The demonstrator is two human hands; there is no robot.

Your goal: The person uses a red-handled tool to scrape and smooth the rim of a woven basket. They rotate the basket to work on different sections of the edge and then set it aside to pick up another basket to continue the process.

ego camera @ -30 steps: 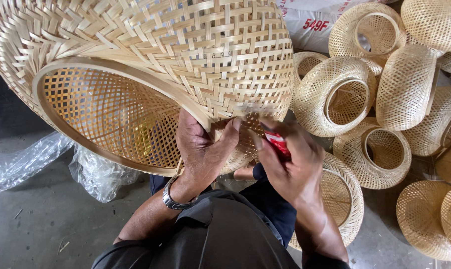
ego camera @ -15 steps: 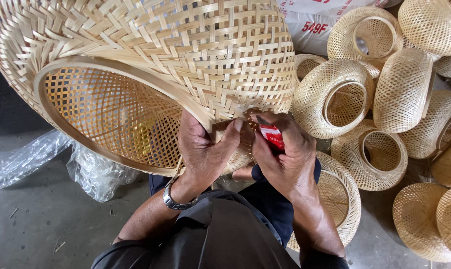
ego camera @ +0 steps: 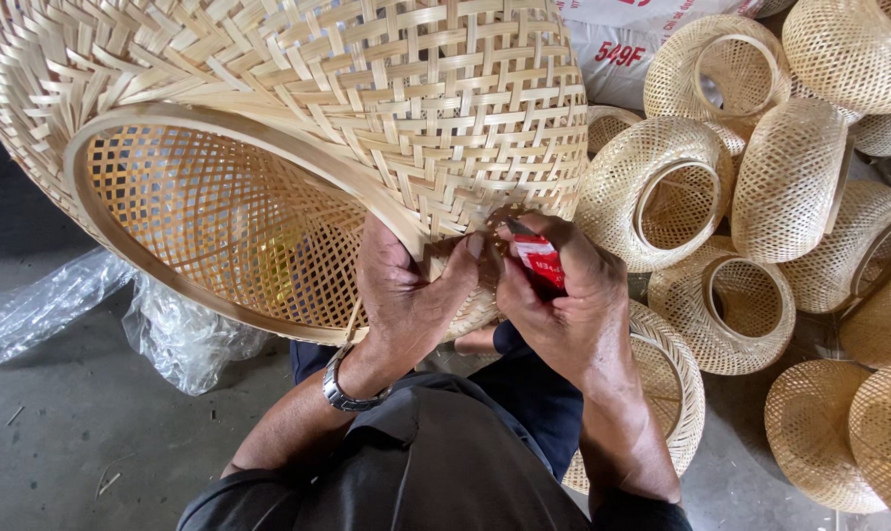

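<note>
A large dome-shaped basket of pale woven bamboo strips [ego camera: 298, 128] fills the far left of the scene, tilted on its side so that its round, hoop-rimmed opening faces left and near, showing the open-weave inside. Its lower edge rests over the person's lap. The left hand [ego camera: 406, 295] presses against the basket's rim at the near right of the dome, fingers curled and clenched onto the woven edge; a metal wristwatch [ego camera: 352, 391] sits on that wrist. Just to the right, the right hand [ego camera: 564, 305] is closed around a small red-handled cutter [ego camera: 539, 258], whose tip touches the weave right beside the left thumb. The two hands are touching or nearly so at the basket's edge.

Under the right forearm lies another woven bamboo basket [ego camera: 677, 393], mouth up, partly hidden. Farther right and far, a heap of smaller round bamboo baskets with ring openings [ego camera: 760, 197] lies piled against each other. A white printed sack [ego camera: 613, 49] stands at the far side behind them. On the grey concrete floor [ego camera: 82, 442] at the left, crumpled clear plastic sheeting [ego camera: 170, 334] lies just beneath the big basket.
</note>
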